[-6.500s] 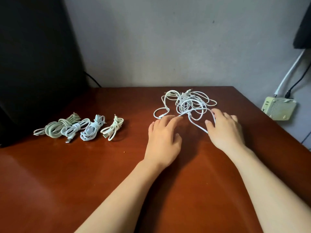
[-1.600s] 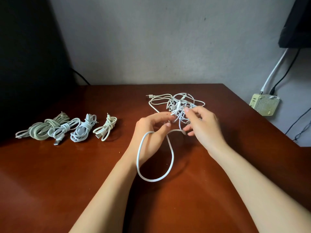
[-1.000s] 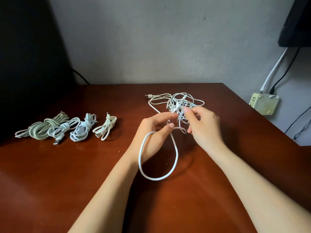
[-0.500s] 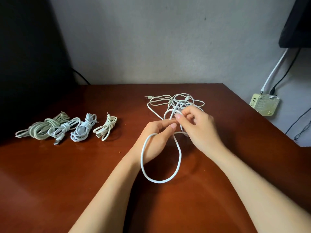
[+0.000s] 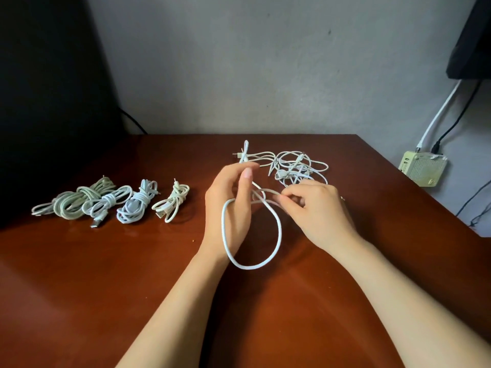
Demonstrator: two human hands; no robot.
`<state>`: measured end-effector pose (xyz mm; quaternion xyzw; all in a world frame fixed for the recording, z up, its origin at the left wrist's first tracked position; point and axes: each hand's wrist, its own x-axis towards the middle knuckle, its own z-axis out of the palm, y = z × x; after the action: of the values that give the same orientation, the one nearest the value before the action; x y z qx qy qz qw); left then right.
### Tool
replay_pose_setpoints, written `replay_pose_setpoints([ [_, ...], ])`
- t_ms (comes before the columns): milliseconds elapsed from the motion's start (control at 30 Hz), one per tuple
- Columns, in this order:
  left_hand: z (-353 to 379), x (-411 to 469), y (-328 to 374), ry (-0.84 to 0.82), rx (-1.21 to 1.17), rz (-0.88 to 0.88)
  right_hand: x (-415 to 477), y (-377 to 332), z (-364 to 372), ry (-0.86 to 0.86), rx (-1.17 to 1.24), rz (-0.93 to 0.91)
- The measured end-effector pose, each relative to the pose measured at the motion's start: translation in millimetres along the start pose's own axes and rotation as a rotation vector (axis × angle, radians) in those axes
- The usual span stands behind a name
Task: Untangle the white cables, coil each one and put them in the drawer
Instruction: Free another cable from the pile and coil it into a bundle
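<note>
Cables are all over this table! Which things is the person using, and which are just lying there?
In the job: left hand and right hand, both pinching the looped cable; tangled cables behind them; four coiled bundles, probably finished.
Just lying about: pale box on the wall; black wire at the back left.

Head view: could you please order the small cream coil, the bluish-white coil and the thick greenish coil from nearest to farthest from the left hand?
1. Small cream coil, just left of the left hand.
2. Bluish-white coil, further left.
3. Thick greenish coil, far left.
</note>
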<state>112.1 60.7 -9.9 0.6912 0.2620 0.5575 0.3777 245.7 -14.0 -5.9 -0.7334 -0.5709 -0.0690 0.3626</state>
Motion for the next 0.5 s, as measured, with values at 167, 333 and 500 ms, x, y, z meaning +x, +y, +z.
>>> replay_pose_setpoints([
  [167,-6.1,5.2,12.9,0.076,-0.298,-0.156,2.5,6.5,-1.7,0.103,-0.059,0.089],
  [333,-12.8,8.2,24.9,0.122,-0.322,-0.211,4.4,13.9,-1.3,0.188,-0.098,0.143],
  [500,-17.1,4.3,17.3,-0.059,0.173,-0.060,7.2,23.4,1.4,0.290,-0.035,0.154],
])
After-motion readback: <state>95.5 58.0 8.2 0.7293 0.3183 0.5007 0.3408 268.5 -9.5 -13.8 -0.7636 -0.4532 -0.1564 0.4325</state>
